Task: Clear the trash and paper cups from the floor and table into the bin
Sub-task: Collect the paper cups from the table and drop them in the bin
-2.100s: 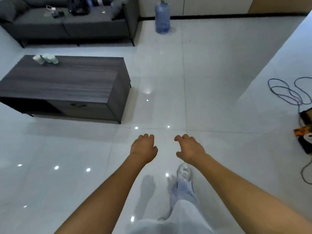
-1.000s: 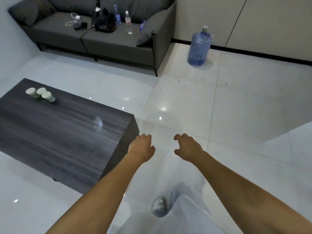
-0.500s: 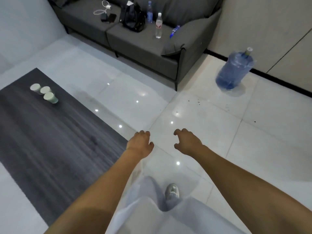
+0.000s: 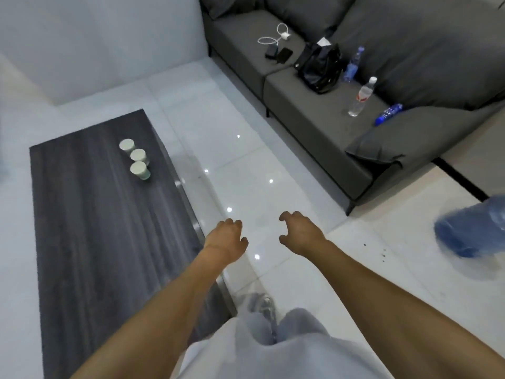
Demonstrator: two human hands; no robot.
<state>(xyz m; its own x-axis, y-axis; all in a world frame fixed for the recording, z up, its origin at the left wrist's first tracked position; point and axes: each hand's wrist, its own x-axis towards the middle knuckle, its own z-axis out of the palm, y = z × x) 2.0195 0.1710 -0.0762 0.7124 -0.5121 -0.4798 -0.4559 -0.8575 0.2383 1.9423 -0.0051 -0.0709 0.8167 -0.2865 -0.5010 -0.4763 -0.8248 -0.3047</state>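
Observation:
Three pale paper cups (image 4: 135, 158) stand in a short row near the far right edge of the dark wooden coffee table (image 4: 90, 228). My left hand (image 4: 226, 240) hangs over the table's right edge, fingers loosely curled, holding nothing. My right hand (image 4: 299, 232) is beside it over the white tile floor, also loosely curled and empty. Both hands are well short of the cups. No bin is in view.
A grey sofa (image 4: 341, 99) at the upper right carries a black bag (image 4: 321, 68), a phone with charger (image 4: 278, 50) and three plastic bottles (image 4: 360, 97). A big blue water jug (image 4: 472, 232) stands at the right edge. A white floor aisle runs between table and sofa.
The view has swung left and I have stepped forward along the table. The cups and sofa now appear closer, the jug has slid to the right edge. Both hands stay held out, empty.

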